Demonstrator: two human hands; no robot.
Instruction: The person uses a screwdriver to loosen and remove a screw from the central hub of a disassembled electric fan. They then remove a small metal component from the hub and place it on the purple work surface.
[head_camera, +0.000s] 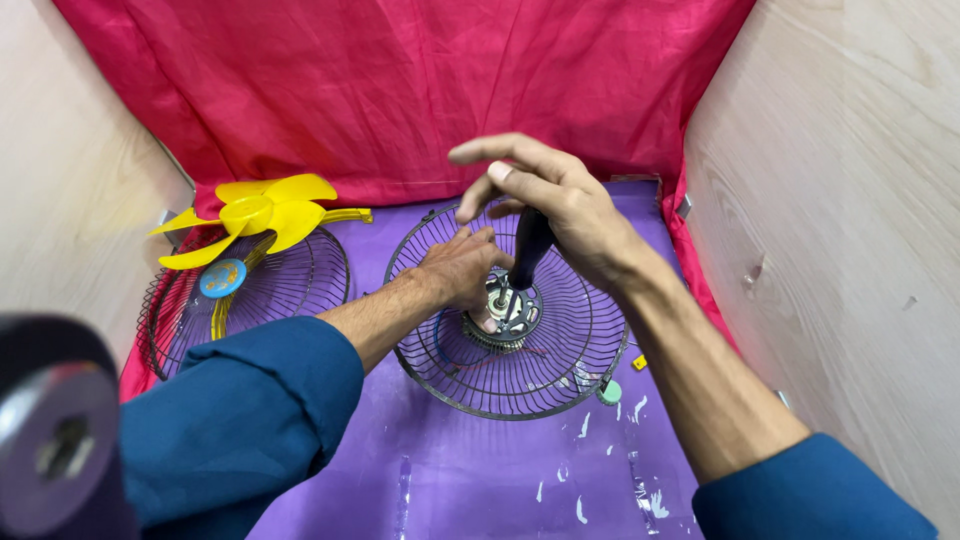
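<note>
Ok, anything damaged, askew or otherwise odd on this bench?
The purple table cover is scuffed, with white patches showing near the front. The yellow fan blade lies loose and tilted on the spare grille. A small green cap sits loose beside the wire grille being worked on.

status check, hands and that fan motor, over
Left hand steadies fan motor in wire guard. Right hand grips screwdriver upright on motor. Nothing blocking.

Just one camera here, worn on the person's head. It looked steeply down and forward over the purple bench (480, 480), pretty close in, with both forearms reaching into frame from the bottom and a red cloth backdrop (400, 90) up top.
</note>
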